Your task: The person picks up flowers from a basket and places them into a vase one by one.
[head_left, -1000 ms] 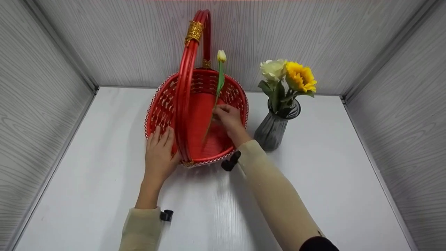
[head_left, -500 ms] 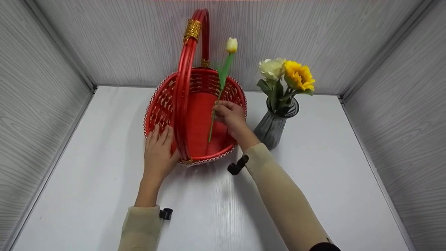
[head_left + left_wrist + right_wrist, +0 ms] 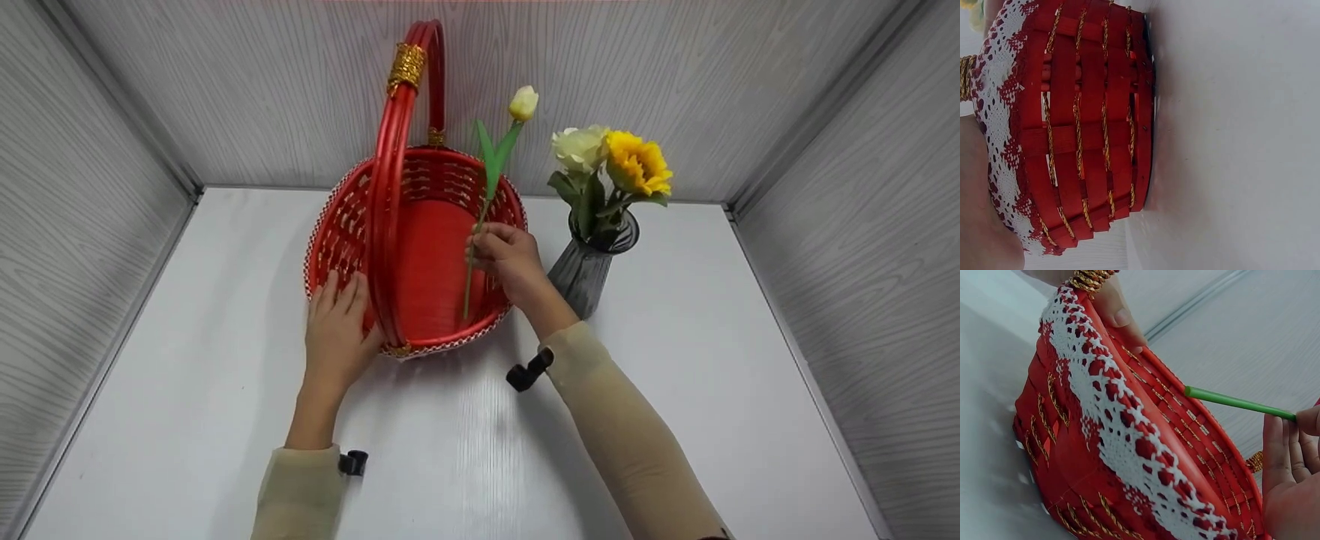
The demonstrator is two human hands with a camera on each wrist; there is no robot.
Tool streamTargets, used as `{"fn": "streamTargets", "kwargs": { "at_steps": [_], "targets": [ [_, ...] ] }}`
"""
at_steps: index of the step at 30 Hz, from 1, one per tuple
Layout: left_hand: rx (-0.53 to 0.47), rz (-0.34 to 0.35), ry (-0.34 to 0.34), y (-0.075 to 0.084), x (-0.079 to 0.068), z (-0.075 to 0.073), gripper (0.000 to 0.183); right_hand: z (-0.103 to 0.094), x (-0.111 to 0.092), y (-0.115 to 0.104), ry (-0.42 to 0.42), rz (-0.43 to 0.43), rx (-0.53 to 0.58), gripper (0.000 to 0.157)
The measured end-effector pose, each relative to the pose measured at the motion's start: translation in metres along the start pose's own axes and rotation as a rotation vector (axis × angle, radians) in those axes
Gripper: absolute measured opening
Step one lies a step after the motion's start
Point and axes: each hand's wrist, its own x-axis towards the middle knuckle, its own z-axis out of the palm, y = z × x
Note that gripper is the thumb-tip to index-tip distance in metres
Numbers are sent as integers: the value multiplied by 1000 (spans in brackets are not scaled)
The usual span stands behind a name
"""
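A white tulip [image 3: 523, 103] with green leaves stands nearly upright, its stem pinched between the thumb and fingers of my right hand [image 3: 510, 259]. In the right wrist view, the cut end of the green stem [image 3: 1235, 401] points over the basket's opening. A red woven basket [image 3: 322, 225] with a tall arched handle sits under it. My left hand [image 3: 337, 330] rests over the basket's near left rim, fingers fairly straight and reaching inside, thumb beside the handle's foot. The left wrist view shows the basket's outer wall [image 3: 1089, 124] and white lace trim [image 3: 1002, 129].
Right of the basket stands a grey glass vase [image 3: 585, 277] holding a cream rose [image 3: 580, 148] and a yellow sunflower [image 3: 639, 163]. The basket handle [image 3: 390, 157] arches high between my hands. Grey wood-grain panels [image 3: 675, 67] border the white table [image 3: 420, 465] behind and at both sides.
My right hand has moved right and a little toward me with the tulip, whose bloom has shifted right and now leans toward the vase. My left hand has stayed on the rim.
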Motion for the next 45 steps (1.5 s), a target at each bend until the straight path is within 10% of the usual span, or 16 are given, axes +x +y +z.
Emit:
{"fn": "streamTargets", "kwargs": {
  "at_steps": [17, 45],
  "targets": [
    [2, 32, 40, -1, 1, 2, 68, -12, -28, -5, -130, -202, -113, 27],
    [-12, 18, 19, 0, 1, 1, 68, -33, -64, -20, -35, -380, -135, 17]
  ]
}}
